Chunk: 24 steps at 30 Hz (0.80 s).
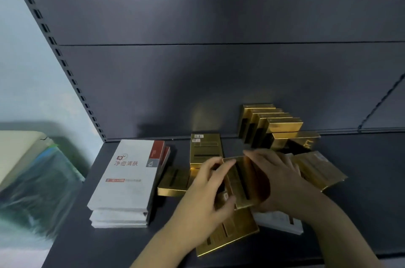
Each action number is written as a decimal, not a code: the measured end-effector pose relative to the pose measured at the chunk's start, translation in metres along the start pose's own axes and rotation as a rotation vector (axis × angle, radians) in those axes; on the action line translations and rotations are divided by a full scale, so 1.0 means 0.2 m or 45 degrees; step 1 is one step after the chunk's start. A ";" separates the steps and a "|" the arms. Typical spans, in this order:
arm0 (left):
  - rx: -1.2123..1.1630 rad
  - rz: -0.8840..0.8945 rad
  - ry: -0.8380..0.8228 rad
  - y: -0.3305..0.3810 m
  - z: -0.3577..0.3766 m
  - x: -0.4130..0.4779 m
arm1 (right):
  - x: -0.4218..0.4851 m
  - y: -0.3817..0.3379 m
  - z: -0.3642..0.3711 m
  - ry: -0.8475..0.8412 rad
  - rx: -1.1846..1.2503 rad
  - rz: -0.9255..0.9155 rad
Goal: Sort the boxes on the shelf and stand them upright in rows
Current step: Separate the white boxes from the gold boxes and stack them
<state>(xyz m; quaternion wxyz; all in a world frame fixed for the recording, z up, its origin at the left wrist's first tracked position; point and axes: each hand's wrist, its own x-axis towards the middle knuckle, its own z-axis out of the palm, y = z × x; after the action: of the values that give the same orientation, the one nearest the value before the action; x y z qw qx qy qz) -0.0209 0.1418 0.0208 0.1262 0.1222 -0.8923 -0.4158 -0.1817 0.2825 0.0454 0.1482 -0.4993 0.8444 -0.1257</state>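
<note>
1. Dark grey back panel filling the upper frame, crossed by one horizontal seam; slotted upright post slanting down the upper left.
2. Dark grey shelf across the lower frame, carrying every box.
3. Pale blue-green wall at far left; below it a blurred clear plastic bag beside a cream object, too smeared to identify.
4. Stack of white boxes lying flat at lower left of centre, red ends toward the back.
5. Row of gold boxes standing upright right of centre against the back panel; one more gold box lying in front of them.
6. Loose gold boxes lying flat and askew at lower centre, partly hidden under the hands; a white box mostly covered beneath.
7. Held gold box tilted at centre, above the flat ones.
8. Left hand curled around its left edge, fingers and thumb pinching.
9. Right hand closed over its right side, fingers spread along the top; both forearms cut off by the bottom edge.
</note>
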 end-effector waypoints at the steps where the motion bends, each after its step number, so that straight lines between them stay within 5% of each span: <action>1: 0.011 0.004 -0.041 0.00 0.00 0.03 | 0.01 -0.03 -0.03 0.051 -0.034 0.002; 3: -0.042 -0.029 -0.029 0.00 -0.01 0.07 | 0.02 -0.05 -0.05 0.153 0.048 -0.012; 6: -0.030 -0.038 0.268 -0.05 0.00 0.12 | 0.04 -0.04 -0.04 0.256 0.298 -0.029; 9: 0.035 -0.203 0.498 -0.11 0.00 0.17 | 0.04 0.06 -0.01 0.198 0.195 0.052; 14: 0.207 -0.503 0.229 -0.21 0.01 0.22 | 0.02 0.20 0.08 -0.176 -0.008 0.062; 19: 0.305 -0.331 0.302 -0.14 0.04 0.22 | 0.13 0.23 0.13 -0.293 -0.193 0.052; 24: 0.088 -0.255 0.382 -0.08 0.03 0.18 | 0.20 0.21 0.01 -0.314 0.020 0.068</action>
<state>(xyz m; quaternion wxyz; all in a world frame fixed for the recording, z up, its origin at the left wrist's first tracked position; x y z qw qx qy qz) -0.0543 0.1239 0.0086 0.2117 0.2755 -0.8606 -0.3724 -0.2321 0.2672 0.0240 0.2583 -0.4870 0.8318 -0.0660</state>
